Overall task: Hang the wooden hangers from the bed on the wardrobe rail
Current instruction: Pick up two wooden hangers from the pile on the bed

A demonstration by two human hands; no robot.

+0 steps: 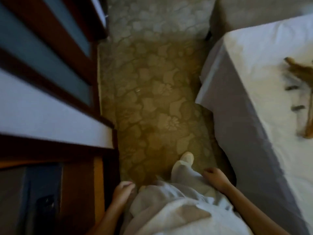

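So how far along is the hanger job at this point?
Nothing looks done from here: the wardrobe rail is out of view. Nothing is in hand: the left hand and right hand hang loosely curled and hold nothing. Left: the wooden hangers lie blurred on the bed, to be picked up and hung.

The white bed (254, 48) bears blurred wooden hangers (298, 70); patterned carpet (152, 99) lies beside.

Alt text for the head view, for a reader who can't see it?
A person's empty left hand and right hand hang beside pale clothing above patterned carpet, between dark wood-framed doors and a white bed. Blurred wooden hangers lie on the bed.
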